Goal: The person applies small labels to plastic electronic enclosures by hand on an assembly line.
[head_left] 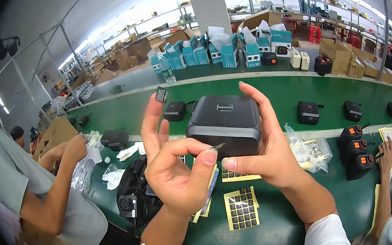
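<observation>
My right hand (277,153) grips a black box-shaped device (226,114) with rounded corners and a small badge on top, held up above the table. Thumb and index finger of my left hand (176,168) pinch a thin dark sticker (218,146) close to the device's near side. On a raised fingertip of that same hand sits a small black label (161,94) with fine pale print. Below the hands lie yellow-backed sheets of black stickers (241,209), one partly hidden by my left hand.
Similar black devices (308,112) stand on the green conveyor (267,87). Black units with orange buttons (360,159) and a plastic bag (309,150) are at right. Dark gear with cables (131,202) lies at left. Co-workers sit on both sides; teal boxes (230,55) line the far shelf.
</observation>
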### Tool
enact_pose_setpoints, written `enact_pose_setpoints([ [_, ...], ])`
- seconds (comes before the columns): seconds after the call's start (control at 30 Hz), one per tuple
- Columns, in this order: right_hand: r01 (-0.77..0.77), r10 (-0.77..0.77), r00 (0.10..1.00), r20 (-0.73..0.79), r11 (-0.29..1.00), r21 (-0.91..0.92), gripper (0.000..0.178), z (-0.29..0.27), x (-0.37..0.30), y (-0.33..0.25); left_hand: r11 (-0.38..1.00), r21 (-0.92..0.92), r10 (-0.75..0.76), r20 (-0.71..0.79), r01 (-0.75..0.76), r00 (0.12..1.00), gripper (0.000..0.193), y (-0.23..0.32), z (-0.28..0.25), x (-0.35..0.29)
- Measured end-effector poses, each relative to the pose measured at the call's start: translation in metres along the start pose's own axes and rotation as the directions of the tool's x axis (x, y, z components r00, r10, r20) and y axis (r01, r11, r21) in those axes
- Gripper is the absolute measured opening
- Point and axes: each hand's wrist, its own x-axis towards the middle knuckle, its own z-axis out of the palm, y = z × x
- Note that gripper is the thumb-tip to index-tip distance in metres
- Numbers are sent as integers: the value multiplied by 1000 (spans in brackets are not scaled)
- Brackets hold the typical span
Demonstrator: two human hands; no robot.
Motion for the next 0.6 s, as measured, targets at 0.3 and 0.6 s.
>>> enact_pose_setpoints([
  [0.3, -131, 131, 991, 1, 989, 75, 110, 3, -2, 3, 997, 69, 19, 14, -20, 1000, 9, -3, -6, -2],
  [0.6, -158, 159, 987, -27, 986, 58, 109, 5, -5, 2, 997, 62, 53, -18, -51, 998, 10, -4, -2, -5],
])
